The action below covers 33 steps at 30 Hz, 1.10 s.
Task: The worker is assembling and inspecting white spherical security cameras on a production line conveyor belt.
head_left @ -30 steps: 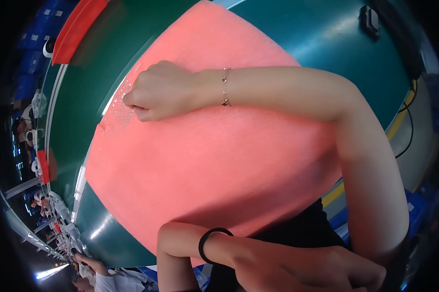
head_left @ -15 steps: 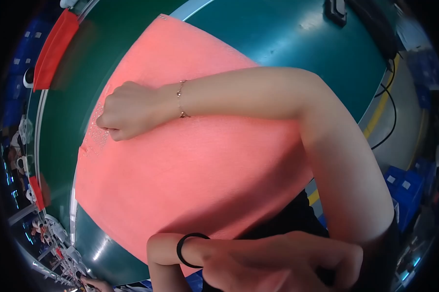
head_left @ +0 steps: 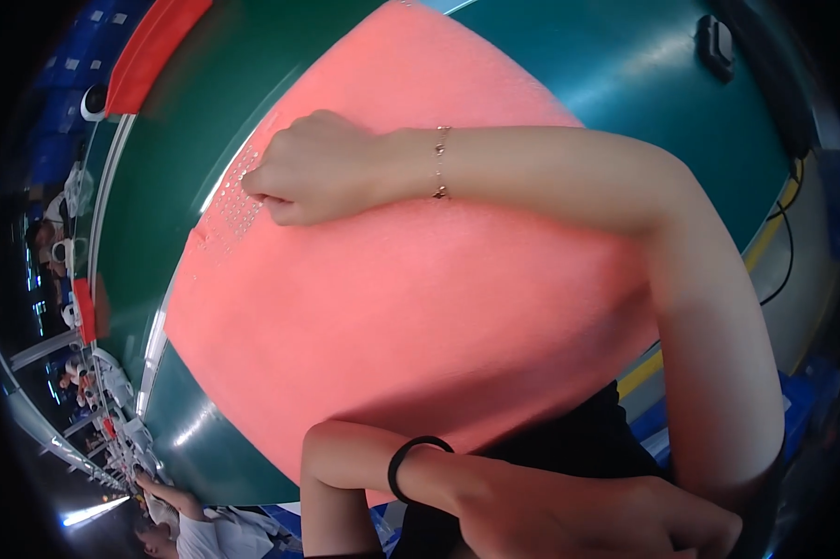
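Note:
A large coral-pink sheet, seemingly fabric [head_left: 420, 307], lies over the green table and reaches its near edge by my body. A patch of small shiny dots [head_left: 243, 210] shows on its left side. My right hand [head_left: 313, 172], with a thin chain bracelet at the wrist, rests there, fingers curled closed at the dots; what they pinch, if anything, is hidden. My left hand [head_left: 587, 517], with a black band on its wrist, is bent across low in front of my body, off the sheet. Its fingers are curled and partly cut off by the lower edge.
A green table [head_left: 159, 186] with a metal edge rail runs along the left. A small dark device [head_left: 715, 48] sits at the far right. A red bin [head_left: 154, 51] stands at the far left. Another person [head_left: 201, 522] is at lower left; a black cable [head_left: 789, 252] hangs at right.
The whole view has shifted, so sheet, table and both arms appear further right. My right hand stays closed at the dotted patch, with more dots showing beside it. My left hand sits lower in view.

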Tool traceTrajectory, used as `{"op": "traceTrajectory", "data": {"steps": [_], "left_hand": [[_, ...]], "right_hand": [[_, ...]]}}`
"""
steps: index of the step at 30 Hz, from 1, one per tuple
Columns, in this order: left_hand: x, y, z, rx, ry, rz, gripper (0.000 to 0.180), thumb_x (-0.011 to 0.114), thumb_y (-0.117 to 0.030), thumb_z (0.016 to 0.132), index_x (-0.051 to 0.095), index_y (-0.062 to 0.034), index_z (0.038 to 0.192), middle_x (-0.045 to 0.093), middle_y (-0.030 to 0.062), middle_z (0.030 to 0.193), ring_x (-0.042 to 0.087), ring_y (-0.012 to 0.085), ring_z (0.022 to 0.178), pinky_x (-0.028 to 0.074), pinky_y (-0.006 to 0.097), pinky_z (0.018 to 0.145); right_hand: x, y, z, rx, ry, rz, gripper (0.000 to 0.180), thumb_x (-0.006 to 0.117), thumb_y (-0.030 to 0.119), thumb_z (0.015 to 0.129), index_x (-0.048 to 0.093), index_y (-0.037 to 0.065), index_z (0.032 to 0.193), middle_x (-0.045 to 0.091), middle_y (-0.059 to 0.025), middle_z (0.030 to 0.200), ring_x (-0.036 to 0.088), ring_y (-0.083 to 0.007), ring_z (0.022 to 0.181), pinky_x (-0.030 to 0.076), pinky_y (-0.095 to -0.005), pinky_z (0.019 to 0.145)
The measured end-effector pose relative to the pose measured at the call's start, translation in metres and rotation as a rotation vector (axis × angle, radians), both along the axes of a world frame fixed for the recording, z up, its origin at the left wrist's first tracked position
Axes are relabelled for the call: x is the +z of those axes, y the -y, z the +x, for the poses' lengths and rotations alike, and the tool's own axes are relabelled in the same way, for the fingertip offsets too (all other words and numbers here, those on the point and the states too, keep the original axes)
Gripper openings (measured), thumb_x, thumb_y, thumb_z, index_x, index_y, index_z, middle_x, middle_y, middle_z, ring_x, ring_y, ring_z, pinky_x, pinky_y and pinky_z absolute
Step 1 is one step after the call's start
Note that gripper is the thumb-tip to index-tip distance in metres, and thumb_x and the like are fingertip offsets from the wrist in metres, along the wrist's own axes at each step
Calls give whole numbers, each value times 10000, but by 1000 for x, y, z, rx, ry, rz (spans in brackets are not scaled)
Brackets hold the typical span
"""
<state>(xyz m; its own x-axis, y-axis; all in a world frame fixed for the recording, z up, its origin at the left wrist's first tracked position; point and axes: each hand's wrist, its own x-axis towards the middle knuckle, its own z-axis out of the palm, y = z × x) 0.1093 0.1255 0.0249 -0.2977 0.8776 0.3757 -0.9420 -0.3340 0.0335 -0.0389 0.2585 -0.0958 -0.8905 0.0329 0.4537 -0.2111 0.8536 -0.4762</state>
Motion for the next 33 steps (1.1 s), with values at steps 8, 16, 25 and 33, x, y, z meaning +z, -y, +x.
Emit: {"op": "traceTrajectory", "data": {"steps": [8,16,25,33], "left_hand": [[-20,7,-18,-411,-214,153,493,407,-222,924,331,169,1215,507,171,566,388,194,383,358,308,453],[-24,2,7,-429,-229,149,502,388,-240,928,330,166,1217,507,178,565,385,196,381,355,309,448],[-11,7,63,-308,-131,121,503,365,-246,933,317,156,1231,507,178,562,382,195,380,354,310,446],[-13,26,123,-239,-29,84,504,345,-251,937,305,146,1244,507,178,559,380,195,379,353,311,444]], "right_hand": [[4,2,2,-4,-13,23,91,510,122,712,563,49,709,557,-107,589,531,-268,541,396,-397,487],[2,0,3,-7,-4,24,78,516,119,712,557,54,701,557,-103,588,531,-270,542,394,-400,483],[5,1,4,-4,-5,-7,87,509,125,713,539,51,680,542,-117,580,519,-278,539,396,-408,499],[3,0,4,21,-10,-15,88,497,124,707,532,51,674,520,-139,564,503,-297,512,382,-429,472]]}}
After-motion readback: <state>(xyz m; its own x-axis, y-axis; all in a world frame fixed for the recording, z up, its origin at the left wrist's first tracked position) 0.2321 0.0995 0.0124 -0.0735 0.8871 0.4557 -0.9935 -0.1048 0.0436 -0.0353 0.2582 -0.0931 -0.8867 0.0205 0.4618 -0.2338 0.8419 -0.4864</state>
